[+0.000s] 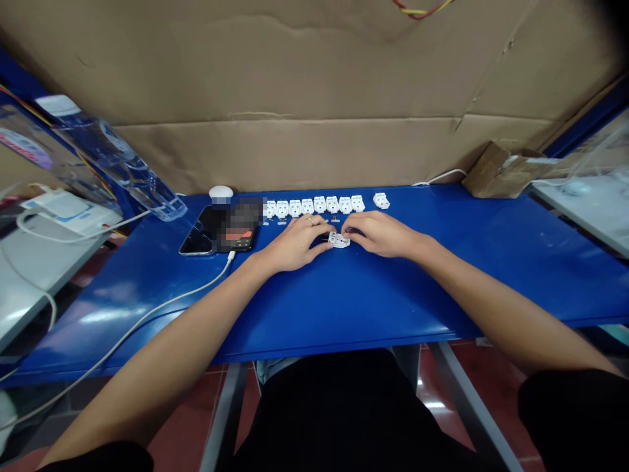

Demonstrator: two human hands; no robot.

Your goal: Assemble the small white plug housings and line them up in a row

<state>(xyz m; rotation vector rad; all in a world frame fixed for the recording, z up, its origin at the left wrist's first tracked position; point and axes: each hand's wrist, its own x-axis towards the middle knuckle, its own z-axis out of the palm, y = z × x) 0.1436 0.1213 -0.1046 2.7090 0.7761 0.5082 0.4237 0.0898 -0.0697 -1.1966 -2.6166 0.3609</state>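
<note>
head view. my left hand (295, 244) and my right hand (381, 234) meet at the middle of the blue table (442, 288), both resting on its surface so the wrists stay steady. between them lies one small white plastic part (339, 240), flat on the table and touched by fingertips from either side; my left grip is closed against its left end, thumb and forefinger together on it, and my right grip pinches its right end in the same way, so the piece is braced from both ends and cannot slide. just behind my knuckles a row of matching white parts (314, 206) runs side by side along the table's far edge, with one more white part (381, 200) set a little apart at the row's right end; the line keeps them within easy reach and easy to count. a few tiny loose pieces lie between the row and my hands, too small to identify. to the left, near my left hand, a phone (216, 231) lies face up with a white cable (147, 321) plugged in and trailing off the near edge. a white rounded object (221, 192) sits behind the phone. a cardboard sheet (314, 98) backs the table, and a small cardboard box (496, 172) stands at far right.
</note>
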